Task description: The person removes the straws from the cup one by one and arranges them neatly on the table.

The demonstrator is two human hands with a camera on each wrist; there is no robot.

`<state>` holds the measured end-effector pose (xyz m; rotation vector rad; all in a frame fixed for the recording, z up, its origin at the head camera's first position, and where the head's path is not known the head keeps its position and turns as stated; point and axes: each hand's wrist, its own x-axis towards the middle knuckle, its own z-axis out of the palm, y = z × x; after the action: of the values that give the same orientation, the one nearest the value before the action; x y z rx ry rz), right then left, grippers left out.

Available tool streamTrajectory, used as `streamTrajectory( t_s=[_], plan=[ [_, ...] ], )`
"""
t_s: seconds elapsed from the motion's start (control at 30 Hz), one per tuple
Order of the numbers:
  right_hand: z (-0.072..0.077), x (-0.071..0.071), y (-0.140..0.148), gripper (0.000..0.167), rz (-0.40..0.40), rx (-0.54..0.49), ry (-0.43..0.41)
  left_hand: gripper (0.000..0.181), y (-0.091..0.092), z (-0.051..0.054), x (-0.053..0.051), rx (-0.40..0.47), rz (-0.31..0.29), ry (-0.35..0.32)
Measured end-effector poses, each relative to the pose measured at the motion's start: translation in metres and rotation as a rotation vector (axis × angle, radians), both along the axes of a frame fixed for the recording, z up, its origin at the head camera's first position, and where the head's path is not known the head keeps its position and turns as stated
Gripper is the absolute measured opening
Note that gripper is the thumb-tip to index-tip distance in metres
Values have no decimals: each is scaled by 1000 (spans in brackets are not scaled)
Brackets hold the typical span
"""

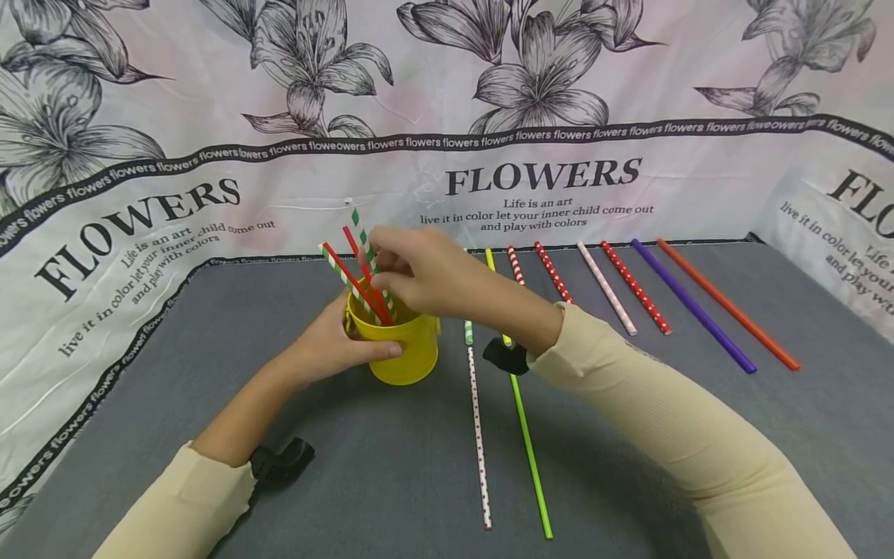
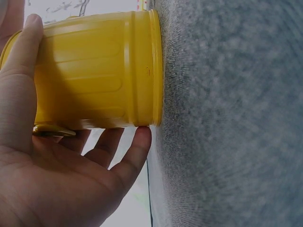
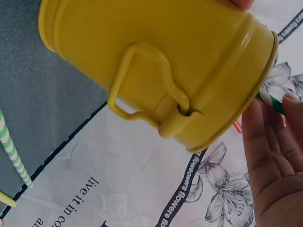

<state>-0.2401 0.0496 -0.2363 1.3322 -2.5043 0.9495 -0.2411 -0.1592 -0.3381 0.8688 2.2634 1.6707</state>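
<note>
A small yellow bucket (image 1: pixel 403 353) stands upright on the grey table. My left hand (image 1: pixel 335 338) holds its left side, the thumb across the front and the fingers round the back. In the left wrist view the thumb and fingers (image 2: pixel 135 151) touch the bucket's wall. Red straws (image 1: pixel 352 283) and a green-and-white striped straw (image 1: pixel 337 264) lean inside the bucket. Above the rim my right hand (image 1: pixel 412 268) pinches another green-and-white striped straw (image 3: pixel 271 101), whose lower end is in the bucket. The right wrist view shows the bucket's side handle (image 3: pixel 124 75).
Right of the bucket lie a red-dotted white straw (image 1: pixel 479 442), a lime green straw (image 1: pixel 531 458) and a light green striped straw (image 1: pixel 469 334). Farther right are several patterned straws, a purple straw (image 1: pixel 694 307) and an orange straw (image 1: pixel 729 304). Flower-printed cloth (image 1: pixel 335 194) hangs behind.
</note>
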Motion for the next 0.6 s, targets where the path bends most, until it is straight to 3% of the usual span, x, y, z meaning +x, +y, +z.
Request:
streamTrajectory(
  t_s=[0.6],
  plan=[
    [24,22,31,28,62,-387,90,80,0,1,1,-19,35,3]
  ],
)
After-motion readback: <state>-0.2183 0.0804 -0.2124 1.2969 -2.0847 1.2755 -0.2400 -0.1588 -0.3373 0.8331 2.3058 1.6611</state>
